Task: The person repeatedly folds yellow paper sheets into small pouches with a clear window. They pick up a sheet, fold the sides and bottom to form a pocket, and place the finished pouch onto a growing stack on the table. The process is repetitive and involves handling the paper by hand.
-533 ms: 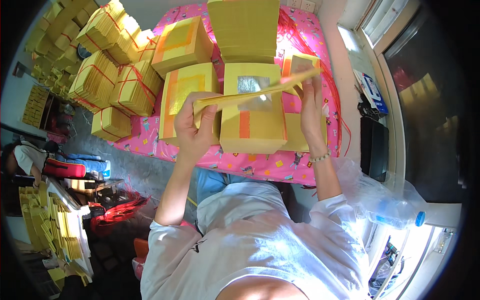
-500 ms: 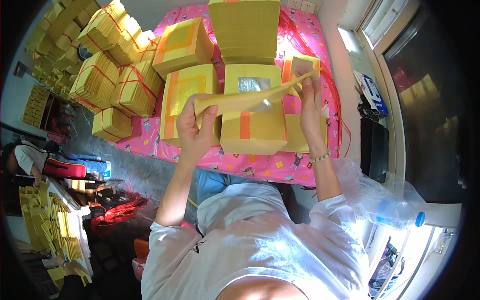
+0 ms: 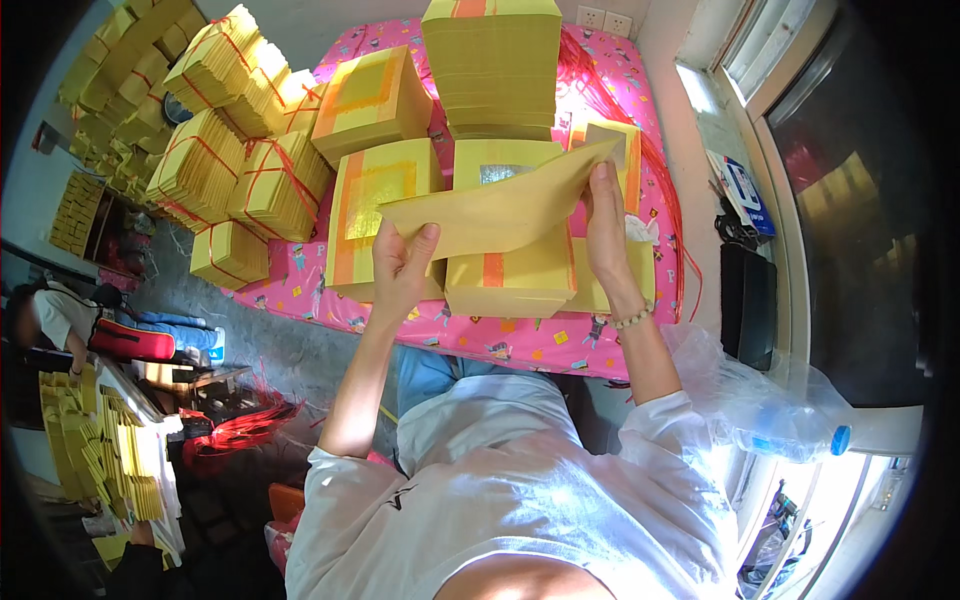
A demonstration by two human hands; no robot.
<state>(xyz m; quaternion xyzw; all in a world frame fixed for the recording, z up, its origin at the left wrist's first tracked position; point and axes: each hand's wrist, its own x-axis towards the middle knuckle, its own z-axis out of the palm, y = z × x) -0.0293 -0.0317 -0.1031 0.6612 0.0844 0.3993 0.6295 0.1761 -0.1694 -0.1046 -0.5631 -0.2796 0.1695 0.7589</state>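
Observation:
A yellow sheet of joss paper [image 3: 500, 213] is stretched between my two hands above the table, tilted, its right end higher. My left hand [image 3: 402, 268] pinches its left end, thumb in front. At the right end, my right hand [image 3: 605, 225] grips the paper, its thumb upright along the edge and its other fingers partly hidden. Under the sheet stands a joss paper stack [image 3: 510, 275] with a silver patch and an orange stripe, partly covered. Left of it is another stack [image 3: 375, 205] with a gold patch. A low pile [image 3: 612, 278] lies beside my right wrist.
A pink patterned cloth [image 3: 480, 338] covers the table. A tall stack [image 3: 490, 75] rises at the back, red strands [image 3: 640, 130] beside it. Red-tied bundles [image 3: 285, 185] fill the left. A plastic bag [image 3: 790, 410] sits near my right elbow. Two other people work at far left.
The joss paper has turned from nearly edge-on to showing a broad face. My left hand has moved slightly down and right; my right hand is slightly lower and further left.

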